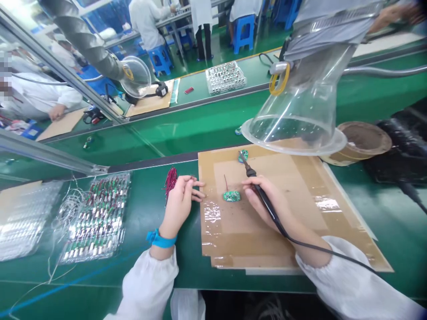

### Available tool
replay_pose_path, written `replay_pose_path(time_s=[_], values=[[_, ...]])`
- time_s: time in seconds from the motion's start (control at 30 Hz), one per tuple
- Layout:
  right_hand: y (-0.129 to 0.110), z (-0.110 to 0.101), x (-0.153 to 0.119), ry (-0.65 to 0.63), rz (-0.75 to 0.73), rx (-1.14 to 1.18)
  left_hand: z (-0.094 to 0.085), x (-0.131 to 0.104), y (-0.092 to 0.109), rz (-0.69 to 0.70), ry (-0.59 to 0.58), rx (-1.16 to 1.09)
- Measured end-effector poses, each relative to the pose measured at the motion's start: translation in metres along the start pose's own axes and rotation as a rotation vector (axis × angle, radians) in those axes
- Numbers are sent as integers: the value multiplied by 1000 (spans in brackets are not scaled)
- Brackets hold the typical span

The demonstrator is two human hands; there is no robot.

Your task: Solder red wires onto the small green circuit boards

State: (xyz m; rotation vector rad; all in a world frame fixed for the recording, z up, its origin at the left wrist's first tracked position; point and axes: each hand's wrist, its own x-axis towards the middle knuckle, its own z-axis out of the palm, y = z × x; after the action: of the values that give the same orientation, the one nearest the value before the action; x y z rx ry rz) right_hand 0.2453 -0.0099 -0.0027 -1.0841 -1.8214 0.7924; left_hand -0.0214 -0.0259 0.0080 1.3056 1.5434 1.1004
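Note:
My right hand [267,200] grips a black soldering iron [265,198], its tip pointing up and away over a small green circuit board [243,155] near the far edge of the cardboard mat. A second green circuit board [231,196] lies between my hands, a thin dark red wire [226,181] standing out from it. My left hand [180,200], with a blue wrist strap [161,239], is at the mat's left edge. Its thumb and forefinger are pinched together; what they hold, if anything, is too small to make out. Right beside it lies a bundle of red wires [171,180].
A clear fume hood [293,124] hangs low over the mat [300,200]. On the left are a tray of wired boards [96,218] and stacked clear trays [26,218]. A brown round container [363,140] stands at right. Co-workers [147,22] work beyond the bench.

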Motion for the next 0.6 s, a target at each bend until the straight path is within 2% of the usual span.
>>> replay_pose_path(time_s=[0.1, 0.27, 0.37, 0.5, 0.6], values=[[1, 1, 1, 6, 11, -15, -2, 1, -4, 75, -14, 145], [1, 1, 0, 32, 50, -25, -9, -1, 4, 242, 177, 471], [1, 0, 0, 48, 42, -37, -8, -3, 6, 321, 230, 548], [0, -1, -1, 47, 35, -31, -7, 0, 4, 325, 220, 544], [0, -1, -1, 50, 44, -20, -10, 3, 8, 256, 261, 544]])
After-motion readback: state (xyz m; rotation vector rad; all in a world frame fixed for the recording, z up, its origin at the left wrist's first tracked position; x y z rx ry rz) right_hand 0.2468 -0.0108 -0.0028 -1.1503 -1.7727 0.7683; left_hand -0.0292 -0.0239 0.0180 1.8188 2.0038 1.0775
